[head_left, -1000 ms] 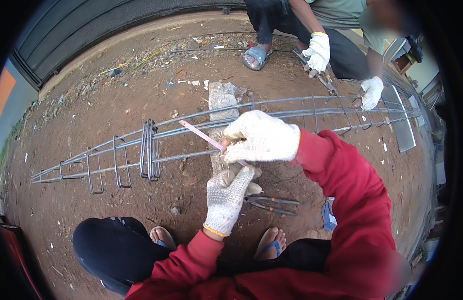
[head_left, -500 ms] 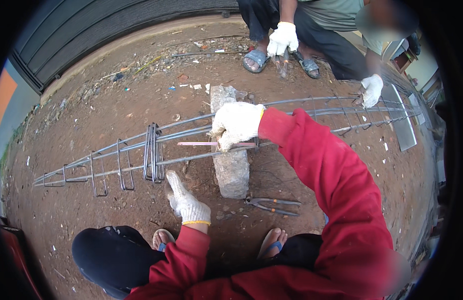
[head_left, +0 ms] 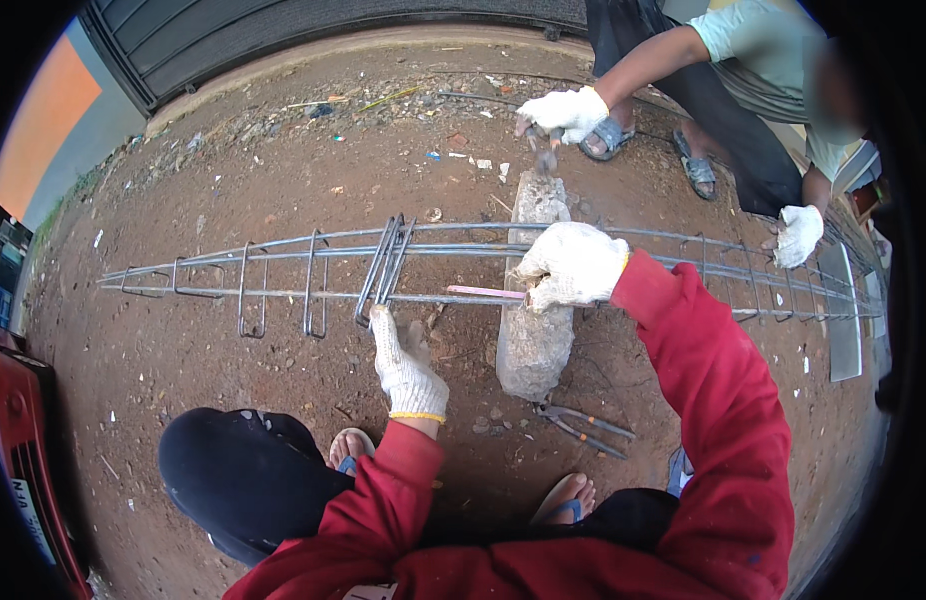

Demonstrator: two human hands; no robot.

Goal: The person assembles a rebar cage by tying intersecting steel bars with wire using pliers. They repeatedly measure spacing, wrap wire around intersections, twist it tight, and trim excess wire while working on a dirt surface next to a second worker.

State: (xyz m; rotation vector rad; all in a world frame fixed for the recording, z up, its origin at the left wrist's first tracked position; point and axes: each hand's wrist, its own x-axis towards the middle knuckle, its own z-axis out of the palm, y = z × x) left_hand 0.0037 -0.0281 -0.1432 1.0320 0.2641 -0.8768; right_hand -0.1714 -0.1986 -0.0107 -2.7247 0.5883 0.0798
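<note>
A long steel rebar cage runs left to right across a concrete block. Several rectangular stirrups stand bunched and leaning on its bars, left of the block. My left hand, in a white knit glove, touches the bottom of that bunch with an outstretched fingertip, thumb apart. My right hand, gloved too, is closed over the block, its fingers at the right end of a thin pink strip lying along the near bar. Its far fingers are hidden. On the ground near the block lie long-handled pincers.
Across the cage a co-worker's gloved hand holds pincers; their other hand is by the cage's right part. Spaced stirrups sit farther left. A flat sheet lies under the right end. A red car stands at left.
My left hand has moved up to touch the bunched stirrups, which now lean. My right hand stays at the strip. The co-worker's pincers have come closer to the block. The view has shifted.
</note>
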